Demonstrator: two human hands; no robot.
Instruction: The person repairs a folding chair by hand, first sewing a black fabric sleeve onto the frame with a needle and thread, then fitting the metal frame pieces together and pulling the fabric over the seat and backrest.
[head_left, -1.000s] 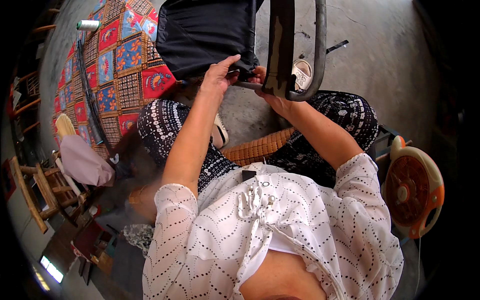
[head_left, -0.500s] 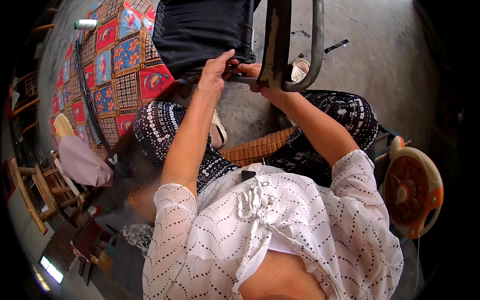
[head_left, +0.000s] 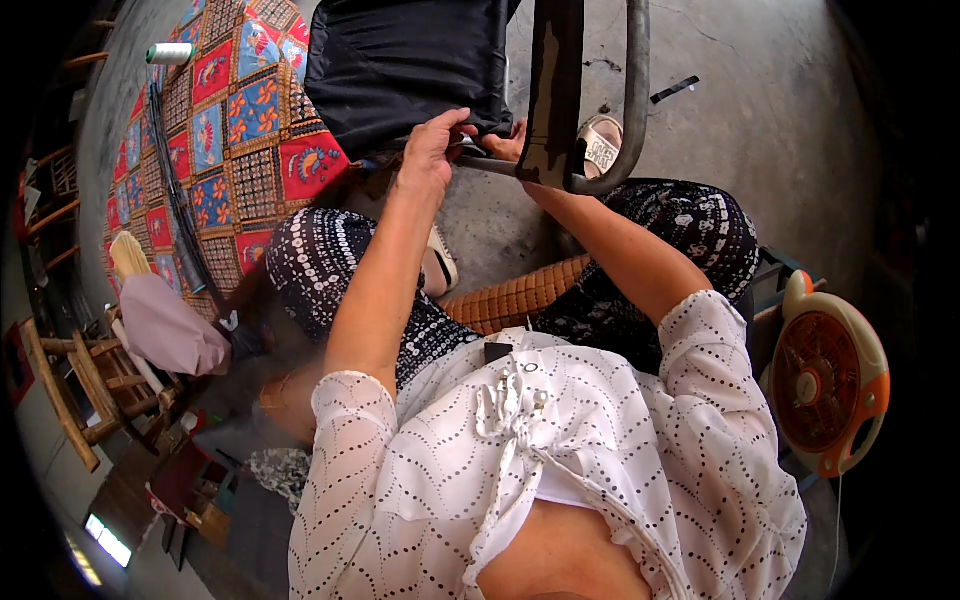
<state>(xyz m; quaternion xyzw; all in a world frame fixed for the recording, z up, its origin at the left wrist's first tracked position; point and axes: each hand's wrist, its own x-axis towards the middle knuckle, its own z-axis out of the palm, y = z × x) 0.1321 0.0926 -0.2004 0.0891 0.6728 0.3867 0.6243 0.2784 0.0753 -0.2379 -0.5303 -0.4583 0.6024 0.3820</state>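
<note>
A black padded fabric panel (head_left: 410, 65), creased and glossy, stretches across a metal-tube frame (head_left: 637, 90) in front of me. At the panel's near right corner, my left hand (head_left: 432, 150) has its fingers closed on the near edge, the index finger lying along the fabric. My right hand (head_left: 505, 145) reaches behind the frame's flat dark upright (head_left: 552, 90) and grips the same corner beside the left hand. The upright covers part of this hand, and some of its fingertips are hidden. A thin metal crossbar passes just below both hands.
Patterned red and blue cloth (head_left: 230, 130) lies at the left, bearing a thread spool (head_left: 170, 53) and a bundle of dark strips (head_left: 175, 190). A fan (head_left: 825, 375) stands at my right. A black strip (head_left: 674, 90) is on the floor. Wooden stools (head_left: 90, 390) stand far left.
My right hand has shifted up from around the crossbar to the panel's corner, its fingers more upright. My left hand has moved slightly down and stays at the edge.
</note>
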